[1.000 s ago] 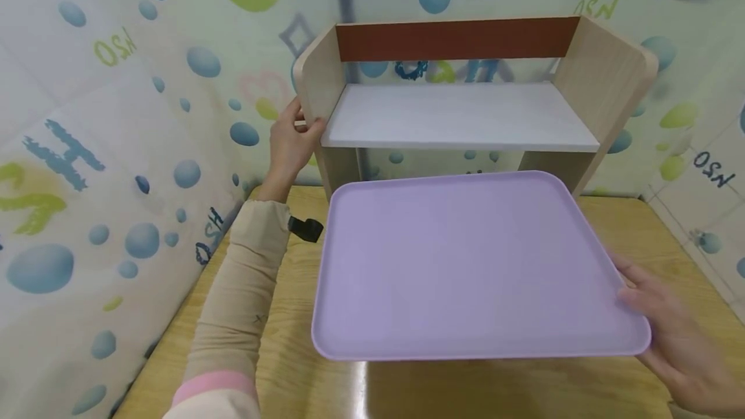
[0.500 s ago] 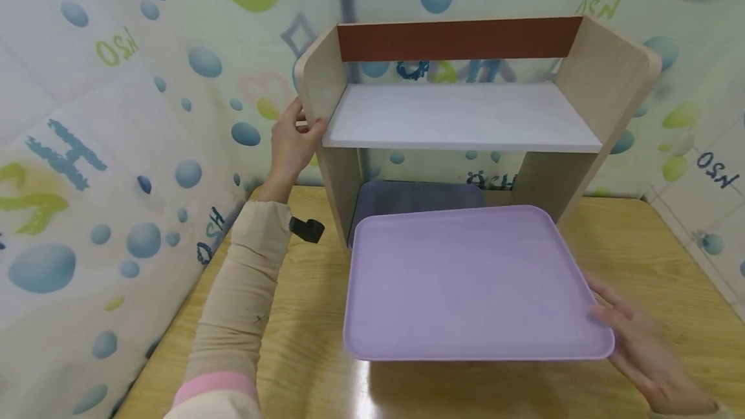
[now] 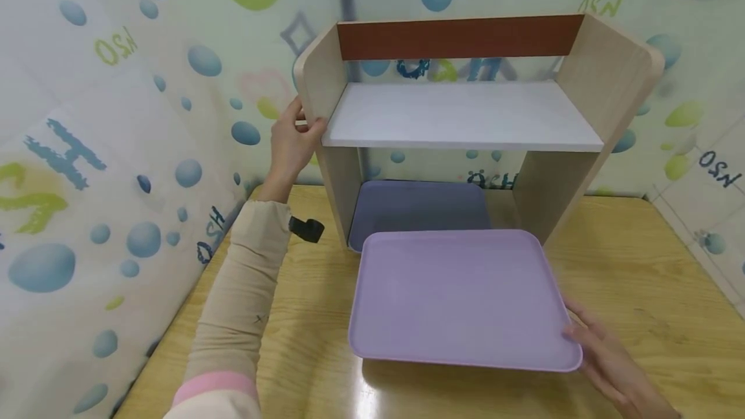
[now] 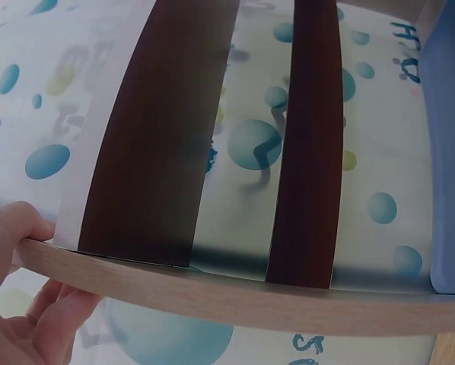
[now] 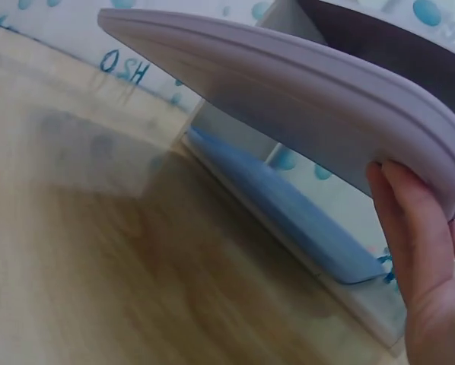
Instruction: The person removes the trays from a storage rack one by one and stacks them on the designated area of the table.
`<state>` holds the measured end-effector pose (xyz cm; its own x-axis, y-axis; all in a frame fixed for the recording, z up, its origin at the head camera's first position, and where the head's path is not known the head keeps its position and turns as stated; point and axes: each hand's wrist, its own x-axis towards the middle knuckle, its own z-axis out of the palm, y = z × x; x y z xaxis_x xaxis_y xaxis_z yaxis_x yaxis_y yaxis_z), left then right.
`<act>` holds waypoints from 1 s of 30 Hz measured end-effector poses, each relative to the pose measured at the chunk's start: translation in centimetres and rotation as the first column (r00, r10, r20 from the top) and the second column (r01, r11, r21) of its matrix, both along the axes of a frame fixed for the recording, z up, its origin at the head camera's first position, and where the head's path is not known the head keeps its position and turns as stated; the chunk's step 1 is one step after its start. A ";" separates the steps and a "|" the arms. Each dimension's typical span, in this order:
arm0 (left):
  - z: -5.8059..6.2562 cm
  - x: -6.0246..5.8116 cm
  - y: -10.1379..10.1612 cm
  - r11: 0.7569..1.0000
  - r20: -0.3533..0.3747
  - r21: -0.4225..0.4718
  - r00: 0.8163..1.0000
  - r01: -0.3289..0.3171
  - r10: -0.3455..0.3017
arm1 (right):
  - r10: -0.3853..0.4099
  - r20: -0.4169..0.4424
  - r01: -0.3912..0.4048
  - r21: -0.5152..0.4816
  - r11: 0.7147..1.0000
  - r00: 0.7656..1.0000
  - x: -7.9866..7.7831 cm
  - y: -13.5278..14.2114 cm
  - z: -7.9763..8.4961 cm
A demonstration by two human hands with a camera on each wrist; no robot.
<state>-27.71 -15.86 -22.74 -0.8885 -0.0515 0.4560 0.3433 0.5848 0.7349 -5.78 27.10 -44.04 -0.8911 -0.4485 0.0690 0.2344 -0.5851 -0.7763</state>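
Observation:
A light purple tray (image 3: 460,299) is held by its right edge in my right hand (image 3: 605,357), thumb on the rim and fingers underneath. In the right wrist view the tray (image 5: 288,91) hangs above the table, its underside showing. Behind it stands a small wooden shelf unit (image 3: 611,76) with a white middle board (image 3: 460,115). My left hand (image 3: 293,141) grips the unit's left side panel, and the left wrist view shows thumb and fingers on either side of that panel's edge (image 4: 174,293). A blue-grey tray (image 3: 419,205) lies in the lower compartment, toward the left.
The unit stands on a wood-grain table (image 3: 640,264) against a wall (image 3: 174,115) printed with bubbles and letters. A reddish-brown back strip (image 3: 460,37) crosses the unit's top. Bare board (image 3: 503,207) shows right of the blue-grey tray.
My right hand has brought the purple tray lower and its right edge leftward, uncovering the blue-grey tray in the lower compartment. My left hand stays on the side panel.

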 end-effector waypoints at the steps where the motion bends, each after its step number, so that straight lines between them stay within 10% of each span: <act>1: 0.0 0.0 0.0 1.000 0.000 0.001 1.000 0.001 -0.001 | -0.001 0.013 0.001 0.009 1.000 1.000 0.1 -0.1 -0.3; 30: -0.1 -0.1 0.1 1.000 0.023 -0.008 1.000 -0.017 0.018 | 0.123 0.061 -0.116 -0.101 0.988 0.991 1.7 -2.8 -3.6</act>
<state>-27.86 -15.75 -22.83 -0.8978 -0.0637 0.4358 0.3158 0.5964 0.7379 -4.10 24.28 -47.64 -0.8356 -0.5461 0.0595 0.3565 -0.6214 -0.6977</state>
